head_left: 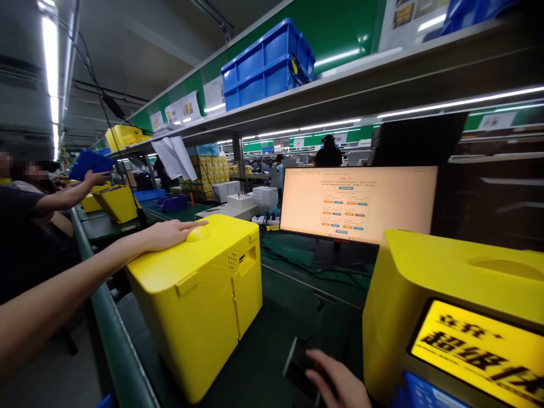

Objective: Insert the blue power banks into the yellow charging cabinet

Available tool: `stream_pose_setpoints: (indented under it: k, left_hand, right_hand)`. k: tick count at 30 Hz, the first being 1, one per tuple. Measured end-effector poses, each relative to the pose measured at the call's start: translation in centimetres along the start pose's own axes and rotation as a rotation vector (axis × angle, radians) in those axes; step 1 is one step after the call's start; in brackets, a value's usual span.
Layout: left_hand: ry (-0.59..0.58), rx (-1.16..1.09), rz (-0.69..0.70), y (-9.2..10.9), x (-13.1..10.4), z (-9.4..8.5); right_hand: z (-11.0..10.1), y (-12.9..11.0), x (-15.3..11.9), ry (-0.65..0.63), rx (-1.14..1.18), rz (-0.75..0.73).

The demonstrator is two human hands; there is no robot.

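My left hand (172, 235) lies flat on top of a yellow plastic box-shaped machine (199, 317), its fingers stretched out by the round dimple. That machine has a small slotted recess and a panel seam on the side facing right. At the bottom, low over the dark green bench, my right hand (340, 382) has its fingers closed on a small black block-like object (301, 362) with a pale edge; its kind is unclear. Nearer the right edge stands a second yellow machine (395, 300) with a lit yellow screen (476, 354) showing black characters.
A monitor (357, 198) stands behind the machines, with cables (297, 263) along the bench. Overhead, a shelf carries stacked blue bins (267, 65). At left, a co-worker's arm (63, 198) holds a blue bin (90, 164) near more yellow housings (117, 203). A green bench edge (113, 334) runs along the left.
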State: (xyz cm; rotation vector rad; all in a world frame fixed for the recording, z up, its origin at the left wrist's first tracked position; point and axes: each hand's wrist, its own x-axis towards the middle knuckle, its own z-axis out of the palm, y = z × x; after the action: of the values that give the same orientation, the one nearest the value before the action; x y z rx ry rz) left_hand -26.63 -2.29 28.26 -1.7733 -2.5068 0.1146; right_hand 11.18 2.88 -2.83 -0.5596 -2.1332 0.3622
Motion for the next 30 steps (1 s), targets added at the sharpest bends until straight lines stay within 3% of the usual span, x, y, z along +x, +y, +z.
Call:
stream_pose_setpoints:
  k: [6, 10, 19, 25, 28, 30]
  left_hand:
    - [-0.142, -0.138, 0.079, 4.7, 0.1, -0.3]
    - [-0.067, -0.186, 0.178, 6.1, 1.5, 0.2]
    - [-0.032, -0.24, 0.254, 5.8, 2.2, 0.8]
    - [-0.006, -0.182, 0.254, 6.1, 2.8, 0.9]
    - [-0.005, -0.203, 0.261, 6.0, 2.2, 0.4]
    - [-0.056, -0.345, 0.225, 5.2, 1.3, 0.1]
  right_hand:
    - [-2.5, -4.5, 11.4, 0.112, 0.145, -0.003]
    - [-2.6, -5.4, 15.6, 0.132, 0.13, 0.015]
    - [-2.8, -6.9, 17.2, 0.109, -0.084, 0.051]
    - [-2.9, -6.9, 18.6, -0.005, -0.245, 0.115]
    - [-3.4, -7.1, 18.3, -0.024, -0.275, 0.095]
    - [-3.6, -7.5, 17.3, -0.007, -0.3, 0.078]
